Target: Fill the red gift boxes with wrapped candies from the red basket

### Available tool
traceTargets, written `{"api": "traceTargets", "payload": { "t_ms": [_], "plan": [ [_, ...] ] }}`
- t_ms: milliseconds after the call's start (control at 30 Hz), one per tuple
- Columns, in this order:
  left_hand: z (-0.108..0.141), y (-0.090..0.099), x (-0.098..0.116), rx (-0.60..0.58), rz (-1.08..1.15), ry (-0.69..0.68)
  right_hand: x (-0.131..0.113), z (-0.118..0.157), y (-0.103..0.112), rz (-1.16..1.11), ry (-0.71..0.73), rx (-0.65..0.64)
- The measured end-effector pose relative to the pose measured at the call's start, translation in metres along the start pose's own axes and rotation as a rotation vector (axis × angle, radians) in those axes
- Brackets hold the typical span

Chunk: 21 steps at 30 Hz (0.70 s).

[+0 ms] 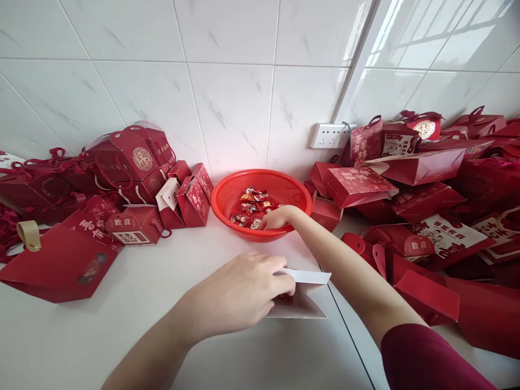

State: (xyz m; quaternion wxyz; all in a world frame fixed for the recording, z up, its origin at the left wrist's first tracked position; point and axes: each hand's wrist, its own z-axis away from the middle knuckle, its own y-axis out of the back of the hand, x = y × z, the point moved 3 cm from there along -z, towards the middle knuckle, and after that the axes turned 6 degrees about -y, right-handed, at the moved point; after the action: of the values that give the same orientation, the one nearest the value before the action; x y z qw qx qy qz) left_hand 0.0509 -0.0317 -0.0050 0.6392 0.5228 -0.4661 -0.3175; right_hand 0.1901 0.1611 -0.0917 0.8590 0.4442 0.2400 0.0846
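Observation:
My left hand is closed on the near side of a small paper gift box, with the thumb and fingers over its edge. The box's pale inside and raised white flap face me; a bit of red shows by my fingers. My right hand reaches into a red plastic basket with perforated walls. Its fingers are bent together and lowered against wrapped candies in red and patterned wrappers. The fingertips are partly hidden, so what they grip cannot be made out.
Red gift boxes with cord handles are piled left of the basket. A larger heap of red boxes fills the right side. Behind stand a tiled wall and a power socket. A seam crosses the white tabletop on the right.

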Motion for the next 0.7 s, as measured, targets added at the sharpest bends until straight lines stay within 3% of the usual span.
{"api": "traceTargets", "payload": {
  "t_ms": [67,400,700],
  "plan": [
    [0.000,0.000,-0.001,0.024,-0.023,0.001,0.001,-0.002,-0.001,-0.007,0.003,-0.070],
    [-0.002,0.005,-0.014,0.132,-0.076,0.119,0.001,0.007,-0.001,-0.063,-0.019,-0.099],
    [0.001,0.013,-0.045,0.248,-0.188,0.247,0.010,0.006,-0.005,-0.165,-0.215,-0.053]
  ]
}}
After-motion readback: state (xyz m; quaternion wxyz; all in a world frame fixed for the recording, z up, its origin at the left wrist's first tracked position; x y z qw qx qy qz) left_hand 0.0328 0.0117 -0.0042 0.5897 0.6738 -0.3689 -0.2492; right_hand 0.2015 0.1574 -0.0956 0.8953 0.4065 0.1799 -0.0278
